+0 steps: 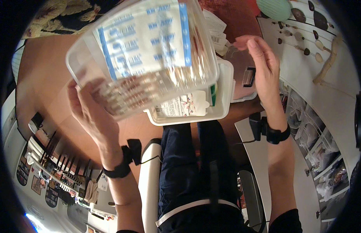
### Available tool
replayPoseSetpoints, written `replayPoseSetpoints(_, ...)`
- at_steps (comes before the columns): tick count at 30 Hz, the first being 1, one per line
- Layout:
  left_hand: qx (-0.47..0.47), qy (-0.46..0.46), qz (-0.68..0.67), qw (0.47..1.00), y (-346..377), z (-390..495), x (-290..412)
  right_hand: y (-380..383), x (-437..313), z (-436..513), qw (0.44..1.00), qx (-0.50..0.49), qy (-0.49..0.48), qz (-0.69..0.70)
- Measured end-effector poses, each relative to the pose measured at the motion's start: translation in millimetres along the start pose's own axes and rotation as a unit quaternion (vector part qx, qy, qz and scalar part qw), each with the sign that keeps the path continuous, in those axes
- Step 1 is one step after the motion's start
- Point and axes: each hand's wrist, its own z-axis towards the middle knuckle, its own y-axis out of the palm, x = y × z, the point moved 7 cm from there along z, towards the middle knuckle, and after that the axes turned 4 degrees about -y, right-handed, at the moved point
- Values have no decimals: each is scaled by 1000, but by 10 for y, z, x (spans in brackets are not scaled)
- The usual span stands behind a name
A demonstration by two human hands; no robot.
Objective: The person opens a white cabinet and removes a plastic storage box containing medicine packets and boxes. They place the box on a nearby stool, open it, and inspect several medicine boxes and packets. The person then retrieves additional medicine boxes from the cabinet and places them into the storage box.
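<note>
My left hand (93, 116) grips the left side of a clear plastic box (125, 107), which is raised and tilted. Through it show a white packet with blue print (145, 43) and many small wrapped items in rows, blurred. Below it, a white plastic tub (228, 99) holds a printed paper packet (195, 103) and a green-edged item (213, 94). My right hand (263, 61) is off to the right, fingers partly bent and holding nothing, near some white tags (216, 36) and loose thread. Each wrist wears a black band with a small device.
A pinkish lidded box with a black handle (249, 77) lies to the right of the tub on the brown table (49, 67). Strung stones and a driftwood stick (328, 61) lie on a white surface at right. Open drawers with plastic bags (323, 163) stand below them.
</note>
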Motion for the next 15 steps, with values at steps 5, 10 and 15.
replayPoseSetpoints(5, -8, 63, -4, 998, 135, 320, 115, 163, 0, 274, 976, -15, -65, -208)
replayPoseSetpoints(10, 32, 11, 12, 999, 23, 452, -32, 526, 272, 547, 885, -117, -133, -430)
replayPoseSetpoints(15, -59, 1, -37, 998, 135, 567, -180, 877, 607, 622, 826, -172, -113, -524)
